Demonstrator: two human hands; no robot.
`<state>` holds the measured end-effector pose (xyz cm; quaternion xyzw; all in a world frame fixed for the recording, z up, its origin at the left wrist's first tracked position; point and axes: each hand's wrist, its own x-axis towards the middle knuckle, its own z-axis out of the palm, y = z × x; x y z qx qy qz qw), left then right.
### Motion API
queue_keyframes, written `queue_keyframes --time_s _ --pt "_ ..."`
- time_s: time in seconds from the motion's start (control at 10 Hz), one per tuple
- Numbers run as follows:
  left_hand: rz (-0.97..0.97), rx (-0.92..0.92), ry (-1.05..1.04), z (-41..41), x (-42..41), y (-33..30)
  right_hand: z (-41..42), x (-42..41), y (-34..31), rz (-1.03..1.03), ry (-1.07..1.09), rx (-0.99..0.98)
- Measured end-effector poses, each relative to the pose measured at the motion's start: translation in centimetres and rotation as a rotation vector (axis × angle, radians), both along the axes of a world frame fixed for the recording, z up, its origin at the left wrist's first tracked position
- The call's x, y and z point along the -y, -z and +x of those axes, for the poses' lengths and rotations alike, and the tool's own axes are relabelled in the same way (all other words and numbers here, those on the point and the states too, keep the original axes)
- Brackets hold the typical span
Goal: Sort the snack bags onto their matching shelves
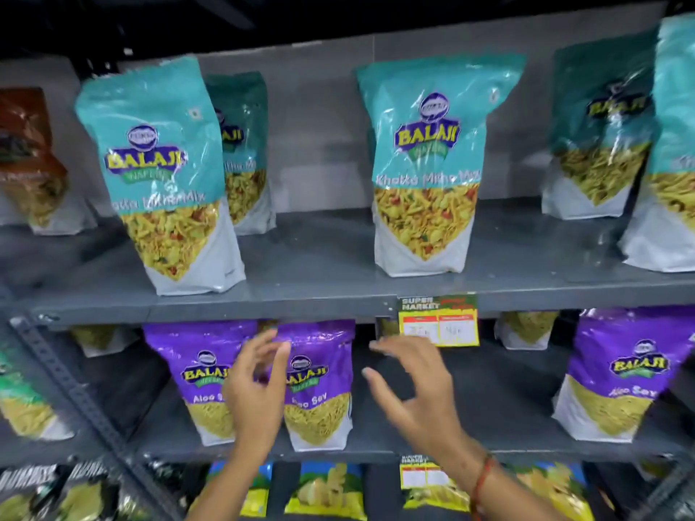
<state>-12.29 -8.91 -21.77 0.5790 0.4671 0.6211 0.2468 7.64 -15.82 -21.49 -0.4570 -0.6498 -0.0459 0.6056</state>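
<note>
Two purple Aloo Sev bags (319,385) upright on middle shelf (489,408), about 7 o'clock. Left hand (255,392) open in front of them, right hand (413,385) open, empty, at 5 o'clock.

Bare forearms, red thread wristband (481,479)

a price label (438,320) hangs off the front lip; a second label (421,475) sits directly below it, one lip down.
</note>
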Motion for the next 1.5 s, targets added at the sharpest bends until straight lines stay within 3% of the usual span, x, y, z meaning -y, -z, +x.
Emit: queue_keyframes --time_s 0.1,0.2,0.3,0.4,0.6,1.1,1.4,1.5 --pt "-0.250 -0.101 -0.020 -3.3 -0.6 8.5 -0.5 -2.6 7.1 -0.360 -0.038 -0.074" --pt "-0.558 -0.227 0.131 -5.3 -2.0 15.4 -0.3 -6.4 13.6 -0.836 -0.078 -0.174" --pt "-0.674 -0.336 0.226 -5.3 -4.2 18.8 -0.6 -9.2 17.7 -1.120 -0.148 -0.130" --pt "-0.759 -0.193 0.259 -4.8 -6.2 20.9 -1.4 -10.5 21.0 -1.150 -0.253 -0.159" --pt "-0.724 -0.161 0.254 -3.1 -6.3 21.8 -0.3 -10.8 22.2 -1.132 -0.256 -0.307" --pt "-0.662 -0.306 0.382 11.6 -4.0 18.8 14.6 -6.3 20.9 -1.166 -0.100 -0.431" --pt "-0.643 -0.327 0.374 12.4 -3.0 18.5 14.6 -5.6 21.1 -1.089 -0.065 -0.416" --pt "-0.623 -0.258 0.339 12.2 -1.6 17.8 13.5 -4.6 20.1 -1.040 -0.074 -0.533"
